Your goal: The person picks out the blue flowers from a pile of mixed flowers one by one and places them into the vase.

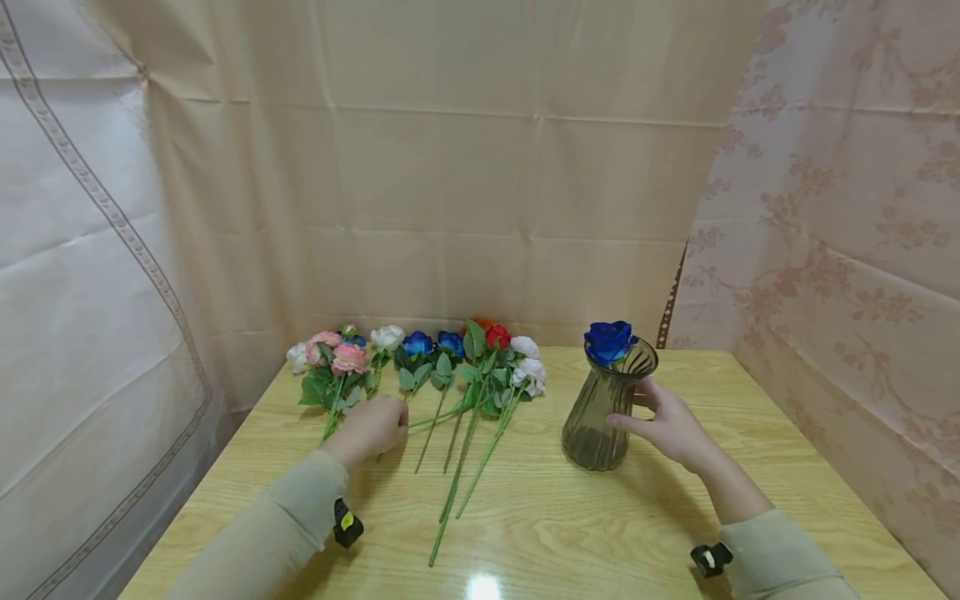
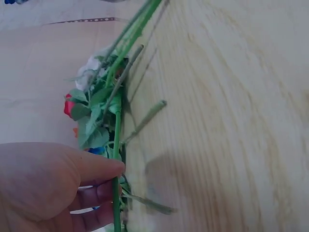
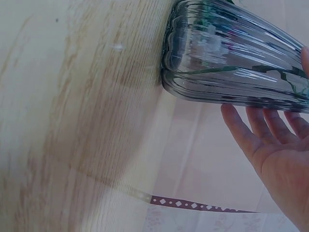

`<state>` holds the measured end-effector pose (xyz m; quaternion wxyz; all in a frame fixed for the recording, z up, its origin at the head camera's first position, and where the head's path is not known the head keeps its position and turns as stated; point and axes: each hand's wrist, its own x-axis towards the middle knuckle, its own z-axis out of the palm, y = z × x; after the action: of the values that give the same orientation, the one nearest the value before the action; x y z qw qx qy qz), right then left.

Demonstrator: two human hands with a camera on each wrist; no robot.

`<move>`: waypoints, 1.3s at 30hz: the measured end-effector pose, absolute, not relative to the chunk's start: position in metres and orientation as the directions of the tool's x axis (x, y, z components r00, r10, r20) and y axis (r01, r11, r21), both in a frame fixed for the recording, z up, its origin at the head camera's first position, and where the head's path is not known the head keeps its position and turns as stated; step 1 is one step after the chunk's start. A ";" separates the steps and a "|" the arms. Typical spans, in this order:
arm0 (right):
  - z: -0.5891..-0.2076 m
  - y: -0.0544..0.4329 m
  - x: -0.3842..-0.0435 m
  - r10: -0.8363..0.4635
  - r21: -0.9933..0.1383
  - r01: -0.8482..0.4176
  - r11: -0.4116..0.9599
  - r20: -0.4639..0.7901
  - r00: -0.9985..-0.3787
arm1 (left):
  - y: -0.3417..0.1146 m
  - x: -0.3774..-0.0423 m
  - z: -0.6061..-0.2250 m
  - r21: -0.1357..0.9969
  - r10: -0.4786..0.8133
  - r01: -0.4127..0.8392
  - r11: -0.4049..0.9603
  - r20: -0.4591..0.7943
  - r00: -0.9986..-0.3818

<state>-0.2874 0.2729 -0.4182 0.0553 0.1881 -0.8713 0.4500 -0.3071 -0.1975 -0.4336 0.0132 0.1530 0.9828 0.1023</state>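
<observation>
In the head view my left hand [image 1: 369,432] is low over the table, left of centre. Its thumb and fingers pinch a green flower stem [image 2: 117,135], seen up close in the left wrist view. That stem runs right into the leaves of the bunch, where its bloom is hidden. On the right, my right hand [image 1: 671,423] holds a ribbed, smoky glass vase [image 1: 594,429], thumb on the near side and fingers along the other. A blue rose [image 1: 609,342] stands in the vase, its bloom at the rim and its stem showing through the glass [image 3: 212,71].
Several artificial flowers lie along the table's back: pink blooms [image 1: 349,358], a white rose [image 1: 387,337], blue roses [image 1: 417,343], a red rose [image 1: 497,336] and white blooms [image 1: 529,375]. Some stems [image 1: 450,500] point toward the front. A beige curtain [image 1: 480,183] hangs behind the wooden table [image 1: 540,533].
</observation>
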 end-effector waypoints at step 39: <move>-0.419 0.273 -0.288 -0.278 -0.765 -0.382 0.518 0.272 -0.921 | -0.149 -0.277 -0.447 0.328 0.471 0.432 0.840 -0.047 -0.881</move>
<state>-0.2884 0.2730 -0.4193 0.0574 0.1898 -0.8694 0.4525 -0.2774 -0.1495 -0.4467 0.0631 0.2358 0.9571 0.1559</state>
